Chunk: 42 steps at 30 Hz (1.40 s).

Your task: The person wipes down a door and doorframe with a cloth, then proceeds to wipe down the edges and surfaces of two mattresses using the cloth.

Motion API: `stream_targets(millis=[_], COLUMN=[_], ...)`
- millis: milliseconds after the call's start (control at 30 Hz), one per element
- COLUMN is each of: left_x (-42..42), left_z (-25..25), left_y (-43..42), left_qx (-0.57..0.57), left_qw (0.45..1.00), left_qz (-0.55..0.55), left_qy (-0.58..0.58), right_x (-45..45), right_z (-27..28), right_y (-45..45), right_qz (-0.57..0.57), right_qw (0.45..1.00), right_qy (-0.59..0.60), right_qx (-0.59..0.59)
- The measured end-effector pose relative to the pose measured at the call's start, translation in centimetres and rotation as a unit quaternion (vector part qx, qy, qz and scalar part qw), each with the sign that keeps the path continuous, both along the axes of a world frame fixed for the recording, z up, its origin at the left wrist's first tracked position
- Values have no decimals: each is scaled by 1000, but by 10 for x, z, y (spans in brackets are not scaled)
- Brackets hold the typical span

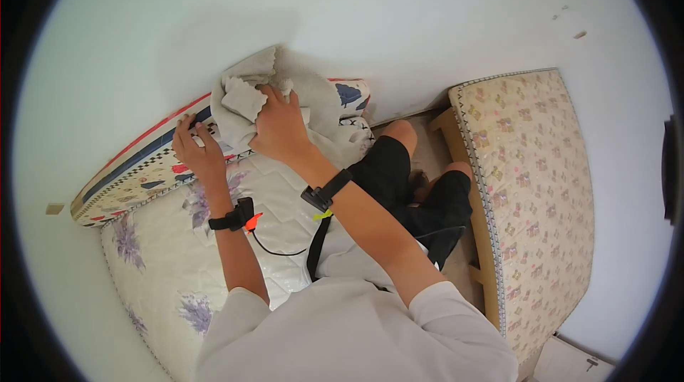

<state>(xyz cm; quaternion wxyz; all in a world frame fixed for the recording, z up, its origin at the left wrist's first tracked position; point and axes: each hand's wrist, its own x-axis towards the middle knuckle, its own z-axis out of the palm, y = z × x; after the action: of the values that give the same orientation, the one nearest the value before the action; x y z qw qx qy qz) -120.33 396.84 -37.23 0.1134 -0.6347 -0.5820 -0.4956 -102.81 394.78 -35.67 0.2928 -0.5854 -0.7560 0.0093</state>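
My right hand (279, 124) is closed on a grey cloth (246, 99) with scalloped edges. The bunched cloth lies over the top of a padded panel with a colourful print (139, 165), which stands along the wall. To the left of the cloth, my left hand (198, 152) rests on the panel's upper edge with its fingers apart, holding nothing. Part of the cloth hangs down behind my right hand and covers the panel's right portion. Both wrists wear black straps with small devices.
A white quilted mattress with purple flowers (196, 311) lies below the panel. At the right stands a second bed with a beige patterned mattress (534, 204) on a wooden frame. My bent legs (385, 172) are between the beds. A thin black cable (274, 252) runs from the left wrist.
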Motion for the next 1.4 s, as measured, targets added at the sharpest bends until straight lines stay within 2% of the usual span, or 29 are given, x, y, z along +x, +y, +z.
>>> stream_targets(millis=[167,233,300,367,433,533,633,700,800,833,867,900,967,1067,1100,1200,1233,1300,1333,1400], left_x=[1,-1,-4,-12,-15,-7,0,-3,-16,-23,-26,-29,-57,-87,-97,-103,-88,-69,-59,-40], left_z=[5,3,1,-3,-7,-12,-16,-20,-29,-32,-29,-23,-12,6,8,10,21,31,37,51], left_y=[-4,1,-2,-1,-2,-4,-6,-7,-19,-23,-33,-44,-62,-71,-68,-58,-51,-36,-31,-30], left_qx=[-8,-7,-22,-12,7,27,27,29,65,170,192,217,200,172,119,-81,-66,-72,-74,-150], left_qw=[1000,1000,1000,999,999,999,998,997,974,970,952,927,925,938,942,978,989,986,984,955], left_qz=[16,3,5,-30,-43,-40,-34,-41,-57,-26,-13,-1,52,22,-16,-23,-9,-34,-45,-69], left_qy=[19,10,-6,-1,-2,-11,-41,-58,-209,-169,-239,-307,-320,-299,-314,-189,-130,-147,-158,-245], right_x=[54,94,128,163,188,184,143,84,-16,-53,-85,-116,-169,-188,-187,-170,-164,-151,-144,-127], right_z=[-32,-58,-70,-66,-78,-58,-33,14,75,84,91,99,82,41,44,45,42,44,44,46], right_y=[7,6,4,5,5,-1,9,12,17,18,17,15,22,44,43,44,44,52,53,49], right_qz=[-100,-120,-193,-257,-270,-195,-88,28,170,209,261,289,268,207,204,214,210,199,179,144], right_qw=[989,989,977,928,925,951,986,992,982,977,962,954,961,972,973,974,975,971,979,989], right_qy=[-12,58,54,95,135,175,100,98,-82,-35,-8,6,50,-17,-22,5,40,104,74,11], right_qx=[-107,-64,-69,-251,-229,-162,-104,-79,-28,19,78,84,42,107,109,70,68,77,54,6])
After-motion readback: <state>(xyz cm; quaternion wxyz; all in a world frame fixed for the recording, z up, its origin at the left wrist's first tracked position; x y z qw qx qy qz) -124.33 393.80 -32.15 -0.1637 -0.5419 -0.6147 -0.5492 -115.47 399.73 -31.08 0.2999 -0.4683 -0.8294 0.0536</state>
